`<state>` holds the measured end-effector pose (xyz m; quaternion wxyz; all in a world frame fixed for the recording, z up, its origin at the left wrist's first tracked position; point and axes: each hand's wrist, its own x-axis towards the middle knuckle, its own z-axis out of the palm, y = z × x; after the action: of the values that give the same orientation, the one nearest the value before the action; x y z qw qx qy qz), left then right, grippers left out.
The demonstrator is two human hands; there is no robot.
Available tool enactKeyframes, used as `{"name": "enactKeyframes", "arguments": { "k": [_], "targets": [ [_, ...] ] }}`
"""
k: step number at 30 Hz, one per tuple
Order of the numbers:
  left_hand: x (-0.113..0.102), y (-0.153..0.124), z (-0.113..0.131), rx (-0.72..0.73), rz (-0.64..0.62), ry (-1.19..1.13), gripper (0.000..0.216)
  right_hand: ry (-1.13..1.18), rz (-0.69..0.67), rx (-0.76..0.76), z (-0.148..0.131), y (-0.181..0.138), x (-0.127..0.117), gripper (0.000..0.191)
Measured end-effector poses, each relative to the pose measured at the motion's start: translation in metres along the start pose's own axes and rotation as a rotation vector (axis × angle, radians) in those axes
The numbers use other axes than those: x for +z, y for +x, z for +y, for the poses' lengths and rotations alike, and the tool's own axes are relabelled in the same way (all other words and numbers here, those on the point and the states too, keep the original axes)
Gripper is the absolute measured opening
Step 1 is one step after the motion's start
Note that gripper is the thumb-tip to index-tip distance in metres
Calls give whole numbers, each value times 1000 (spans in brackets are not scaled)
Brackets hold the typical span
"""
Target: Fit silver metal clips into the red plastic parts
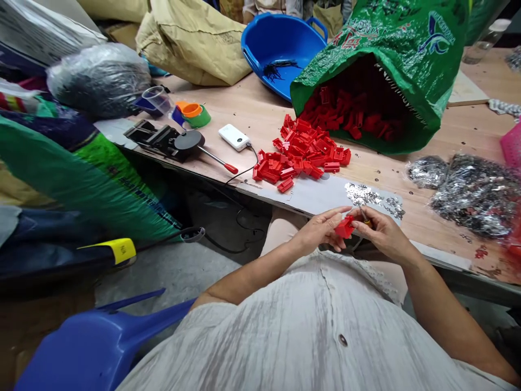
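Note:
My left hand (319,231) pinches a small red plastic piece (344,227) just below the table's near edge. My right hand (380,231) is closed against the same piece and holds a thin metal part (362,213) at its top. A heap of the same red plastic pieces (303,152) lies on the wooden table (260,117) ahead of my hands, spilling from a green woven sack (391,49) lying on its side. Small shiny metal parts (366,195) are scattered on a grey sheet just beyond my fingers.
A blue basin (280,43) stands at the back. Clear bags of metal parts (472,190) lie at the right. A white power bank (234,137), a black tool with a red-tipped handle (175,142), cups, sacks and bags crowd the left. A blue plastic chair (101,342) stands at lower left.

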<state>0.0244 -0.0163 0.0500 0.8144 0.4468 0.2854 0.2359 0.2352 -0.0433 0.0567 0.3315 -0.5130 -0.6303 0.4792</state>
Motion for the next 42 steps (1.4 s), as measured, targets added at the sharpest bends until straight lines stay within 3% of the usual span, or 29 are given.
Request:
{"name": "enactKeyframes", "arguments": {
  "k": [3,6,9,12,16,30,35,38,42],
  "targets": [
    [1,0,-6,325,117,573,68,-39,97,3,4,-1,1,21],
    [-1,3,-11,651,220,1033,59,-33,109,12,6,-3,6,20],
    [-3,6,-15,855,290,1157,42,7,127,3,7,-2,11,20],
    [-1,6,-16,948,326,1116,33,58,123,-16,7,-1,14,21],
    [2,4,-20,927,353,1013,25,147,77,-13,10,1,16,24],
    [-7,1,-31,852,219,780,31,561,-79,240,20,-18,22,36],
    [-18,5,-37,687,152,498,33,675,-158,250,24,-16,25,42],
    [-20,8,-39,528,162,247,37,489,-174,208,22,-3,16,44],
    [-20,7,-34,477,286,167,39,-211,190,84,18,25,-6,24]
  ]
}}
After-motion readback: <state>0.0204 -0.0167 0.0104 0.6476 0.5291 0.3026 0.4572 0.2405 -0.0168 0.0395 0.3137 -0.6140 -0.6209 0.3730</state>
